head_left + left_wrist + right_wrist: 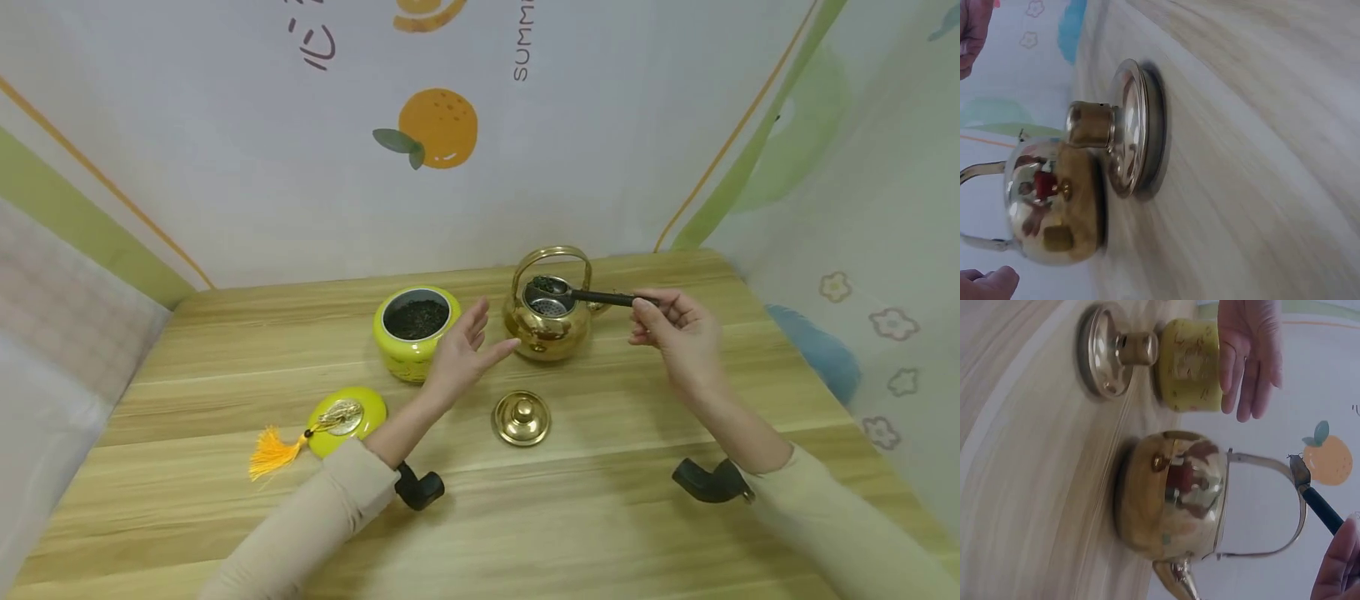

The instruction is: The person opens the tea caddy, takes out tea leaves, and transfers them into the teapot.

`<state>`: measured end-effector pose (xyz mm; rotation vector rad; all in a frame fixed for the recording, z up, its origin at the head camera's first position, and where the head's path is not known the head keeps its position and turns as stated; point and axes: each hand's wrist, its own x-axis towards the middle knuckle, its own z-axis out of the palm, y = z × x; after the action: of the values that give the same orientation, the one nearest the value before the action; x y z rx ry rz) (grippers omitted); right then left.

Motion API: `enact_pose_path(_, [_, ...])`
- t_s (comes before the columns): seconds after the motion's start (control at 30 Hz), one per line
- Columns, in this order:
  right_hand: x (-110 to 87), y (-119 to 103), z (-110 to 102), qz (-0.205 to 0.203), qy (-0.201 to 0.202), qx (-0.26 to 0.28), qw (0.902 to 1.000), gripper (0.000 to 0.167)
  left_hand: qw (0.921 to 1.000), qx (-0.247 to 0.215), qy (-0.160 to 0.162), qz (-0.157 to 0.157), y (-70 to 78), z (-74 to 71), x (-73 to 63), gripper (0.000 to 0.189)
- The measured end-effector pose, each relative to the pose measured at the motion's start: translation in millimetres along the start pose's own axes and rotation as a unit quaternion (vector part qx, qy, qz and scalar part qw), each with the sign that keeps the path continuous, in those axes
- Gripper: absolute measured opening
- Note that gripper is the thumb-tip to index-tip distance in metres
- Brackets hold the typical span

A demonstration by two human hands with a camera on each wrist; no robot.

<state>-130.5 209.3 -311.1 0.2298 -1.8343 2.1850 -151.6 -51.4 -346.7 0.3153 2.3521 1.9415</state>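
Observation:
My right hand [686, 337] pinches the black handle of a tea scoop [603, 297], whose bowl carries dark tea leaves [546, 284]. The bowl sits over the open mouth of a brass teapot [551, 337], inside its raised arched handle. A perforated strainer [549, 307] shows in the teapot's mouth. My left hand [461, 358] holds nothing, its fingers extended and thumb apart, between the teapot and a yellow jar [396, 358] of tea leaves. In the right wrist view, some leaves stick up from the tilted scoop [1299, 472].
The brass teapot lid [522, 419] lies knob up in front of the teapot. Left of it is the yellow jar lid [365, 412] with an orange tassel [273, 452], partly behind my left forearm. A printed curtain [570, 183] hangs behind the wooden table [570, 533].

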Motion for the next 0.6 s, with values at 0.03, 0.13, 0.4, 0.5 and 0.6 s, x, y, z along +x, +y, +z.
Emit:
enact_pose_path(0.03, [0.3,0,-2,0.001,0.002,0.000,1.0000,0.010,1.0000,0.007,0.000,-0.006,-1.2,3.1,3.5,0.082])
enact_pose_path(0.13, [2.1,1,-8,0.002,0.008,0.005,1.0000,0.010,0.9996,0.021,0.004,-0.018,-4.8,11.0,13.1,0.083])
enact_pose_path(0.4, [7.1,8,-13,0.005,0.010,-0.009,0.9999,0.009,0.9962,0.084,0.019,-0.016,-14.6,23.7,30.1,0.083])
enact_pose_path(0.5, [9.2,12,-13,0.003,0.012,-0.023,0.9997,0.008,0.9953,0.094,0.025,-0.008,-16.7,27.0,34.1,0.083])
enact_pose_path(0.6, [11.1,16,-13,0.002,0.014,-0.032,0.9994,0.008,0.9950,0.095,0.029,0.000,-19.0,29.9,38.5,0.083])
